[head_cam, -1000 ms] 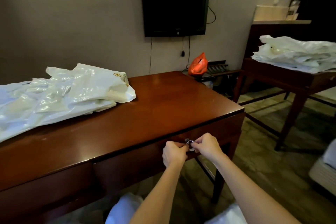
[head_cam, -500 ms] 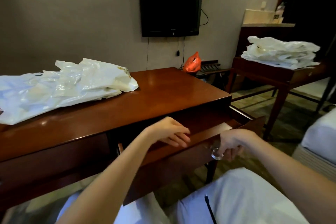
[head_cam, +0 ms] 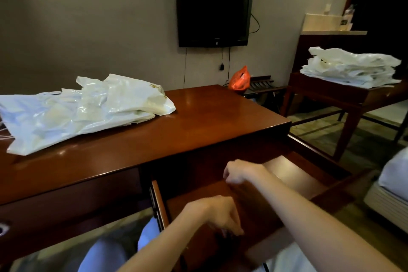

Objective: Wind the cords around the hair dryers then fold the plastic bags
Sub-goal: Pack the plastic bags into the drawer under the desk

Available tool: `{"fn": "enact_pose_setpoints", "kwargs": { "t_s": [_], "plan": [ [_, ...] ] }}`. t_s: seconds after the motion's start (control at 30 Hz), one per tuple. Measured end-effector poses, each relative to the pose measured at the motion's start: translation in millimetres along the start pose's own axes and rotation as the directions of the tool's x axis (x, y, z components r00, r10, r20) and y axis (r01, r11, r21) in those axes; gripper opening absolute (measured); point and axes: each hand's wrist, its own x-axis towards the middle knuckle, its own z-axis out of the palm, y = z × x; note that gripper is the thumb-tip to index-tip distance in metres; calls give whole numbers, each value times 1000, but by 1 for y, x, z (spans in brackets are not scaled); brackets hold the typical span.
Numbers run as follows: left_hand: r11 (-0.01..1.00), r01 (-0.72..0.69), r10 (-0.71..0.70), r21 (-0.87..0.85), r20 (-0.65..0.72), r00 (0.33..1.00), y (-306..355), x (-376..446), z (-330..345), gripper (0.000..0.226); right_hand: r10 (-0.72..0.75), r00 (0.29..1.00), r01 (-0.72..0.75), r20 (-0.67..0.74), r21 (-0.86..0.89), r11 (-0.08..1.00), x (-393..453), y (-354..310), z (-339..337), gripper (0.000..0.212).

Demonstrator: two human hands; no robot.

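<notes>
White, glossy, crumpled bags (head_cam: 84,110) lie heaped on the desk's (head_cam: 198,121) far left edge. Over the open drawer (head_cam: 293,174), the left hand (head_cam: 217,214) hangs loosely curled, empty; the right hand's (head_cam: 239,171) fingers are blurred, grip unclear.

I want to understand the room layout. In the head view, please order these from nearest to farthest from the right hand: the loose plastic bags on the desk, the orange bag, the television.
From the right hand, inside the open drawer:
1. Loose plastic bags, on the desk top, to the left.
2. Orange bag, beyond the desk's far edge.
3. Television, high on the back wall.
</notes>
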Motion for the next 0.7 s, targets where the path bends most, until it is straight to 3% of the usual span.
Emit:
{"fn": "enact_pose_setpoints", "kwargs": {
  "t_s": [0.07,0.13,0.2,0.3,0.6,0.7],
  "plan": [
    [999,37,-32,21,-205,978,-14,-1,-12,25,-53,998,53,36,9,999,14,-1,18,47],
    [965,206,-128,161,-395,910,-36,-4,-23,39,-100,993,100,64,-3,995,21,-2,31,54],
    [900,360,-256,245,-369,893,-54,-3,-22,51,-118,991,120,60,-27,992,24,-3,37,56],
    [860,426,-338,281,-312,888,-64,6,-11,60,-126,988,129,86,-31,991,23,-2,35,58],
    [868,370,-250,332,-352,902,-51,-7,-6,55,-113,981,125,160,-65,990,2,-11,16,48],
    [925,305,-146,226,-529,836,-61,-30,-35,45,-175,985,175,0,4,985,1,-25,-11,36]
  ]
}}
